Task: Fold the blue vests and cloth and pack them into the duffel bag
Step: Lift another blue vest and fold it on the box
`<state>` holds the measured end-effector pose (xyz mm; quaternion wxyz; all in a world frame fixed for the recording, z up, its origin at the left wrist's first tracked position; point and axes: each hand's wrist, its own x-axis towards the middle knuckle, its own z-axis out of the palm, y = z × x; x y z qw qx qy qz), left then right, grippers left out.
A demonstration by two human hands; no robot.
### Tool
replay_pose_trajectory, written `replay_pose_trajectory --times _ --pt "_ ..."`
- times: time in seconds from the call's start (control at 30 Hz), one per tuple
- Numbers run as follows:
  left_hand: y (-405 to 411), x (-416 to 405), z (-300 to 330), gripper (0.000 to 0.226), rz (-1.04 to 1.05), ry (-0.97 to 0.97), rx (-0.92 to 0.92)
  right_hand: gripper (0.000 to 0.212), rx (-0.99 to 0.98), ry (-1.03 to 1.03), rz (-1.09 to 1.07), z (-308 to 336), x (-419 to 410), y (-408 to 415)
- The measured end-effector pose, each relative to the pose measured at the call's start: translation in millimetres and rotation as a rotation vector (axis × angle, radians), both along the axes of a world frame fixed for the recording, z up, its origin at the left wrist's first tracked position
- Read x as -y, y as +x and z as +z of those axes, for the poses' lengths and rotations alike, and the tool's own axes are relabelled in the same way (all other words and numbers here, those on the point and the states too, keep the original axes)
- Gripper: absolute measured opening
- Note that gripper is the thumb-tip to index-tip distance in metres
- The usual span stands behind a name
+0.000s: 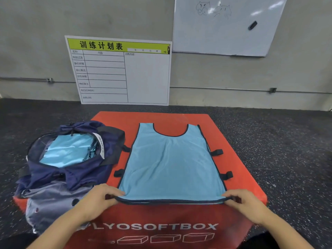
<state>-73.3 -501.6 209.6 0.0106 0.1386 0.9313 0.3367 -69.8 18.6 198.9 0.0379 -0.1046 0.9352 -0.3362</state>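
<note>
A light blue vest point(170, 162) with dark trim lies flat on the red soft box point(239, 159), its neckline at the far end. My left hand point(100, 198) pinches the vest's near left hem corner. At the near right hem corner, my right hand point(246, 200) pinches the fabric the same way. The navy duffel bag point(75, 175) sits open at the box's left edge. Folded light blue cloth point(68, 151) lies inside the bag.
A training-plan board point(118, 71) leans against the grey wall behind the box. A whiteboard point(226, 26) hangs at the upper right. Dark speckled rubber floor point(287, 141) surrounds the box.
</note>
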Motion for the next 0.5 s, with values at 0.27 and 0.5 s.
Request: replay_pose_trajectory --times 0.27,0.5 --pt "-5.1 1.3 29.5 0.011 -0.085 0.138 0.114 0.035 0.302 0.070 0.188 34.8 1.4 -4.2" --pt "-69.3 -27.8 31.6 0.017 0.109 0.481 0.094 0.033 -0.021 -0.257 -0.312 55.2 14.6 -73.5"
